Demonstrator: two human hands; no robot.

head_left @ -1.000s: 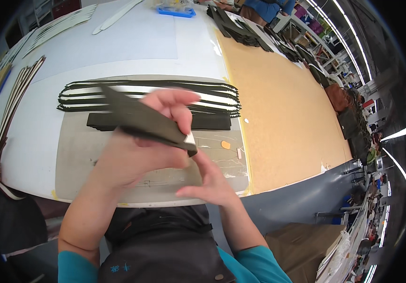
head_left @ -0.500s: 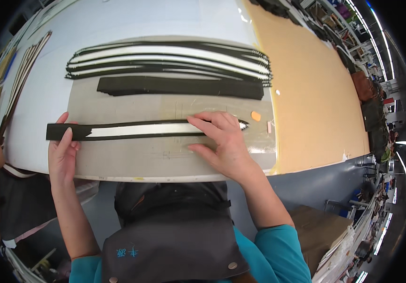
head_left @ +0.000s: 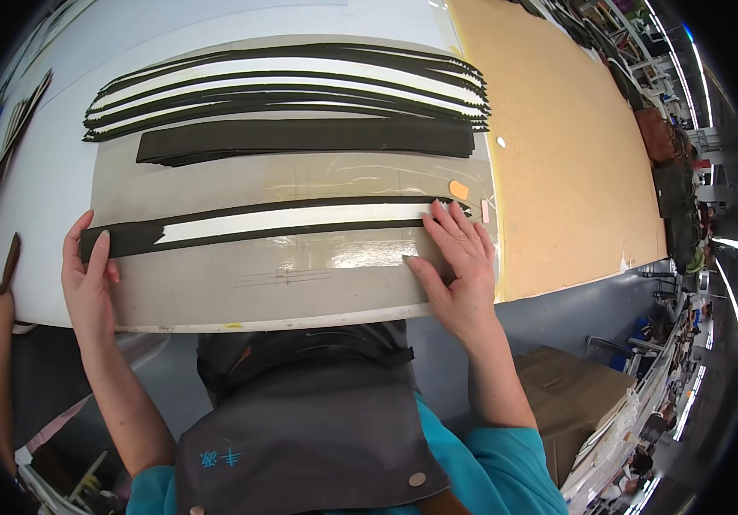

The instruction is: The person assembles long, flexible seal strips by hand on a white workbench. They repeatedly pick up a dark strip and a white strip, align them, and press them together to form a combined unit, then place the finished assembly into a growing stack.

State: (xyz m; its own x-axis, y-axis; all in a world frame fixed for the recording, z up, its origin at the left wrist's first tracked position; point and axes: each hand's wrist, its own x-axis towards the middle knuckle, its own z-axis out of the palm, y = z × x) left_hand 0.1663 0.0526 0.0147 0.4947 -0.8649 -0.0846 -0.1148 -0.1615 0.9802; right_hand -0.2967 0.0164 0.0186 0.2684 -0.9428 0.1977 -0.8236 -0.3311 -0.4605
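Note:
A long black strip (head_left: 300, 218) with a white band down its middle lies crosswise on a grey mat (head_left: 206, 190). Its plain black left end is gripped by my left hand (head_left: 90, 287), with a finger on top of the strip. At the other end, my right hand (head_left: 465, 276) rests with its fingers spread, the fingertips touching the strip near its pointed tip and the thumb held apart on the mat. Beyond it lie a stack of plain black strips (head_left: 309, 139) and, farther back, a layered pile of black-and-white strips (head_left: 292, 79) with jagged ends.
Small orange (head_left: 458, 190) and pink (head_left: 486, 211) pieces lie by the strip's right tip. A tan board (head_left: 575, 172) covers the table's right side. At far left, another person's hand (head_left: 3, 307) holds a narrow brown piece. The table's front edge (head_left: 300, 324) runs close to me.
My right hand has moved right along the strip to its tip, with the fingers flatter and more spread. My left hand still grips the left end. The view has shifted slightly.

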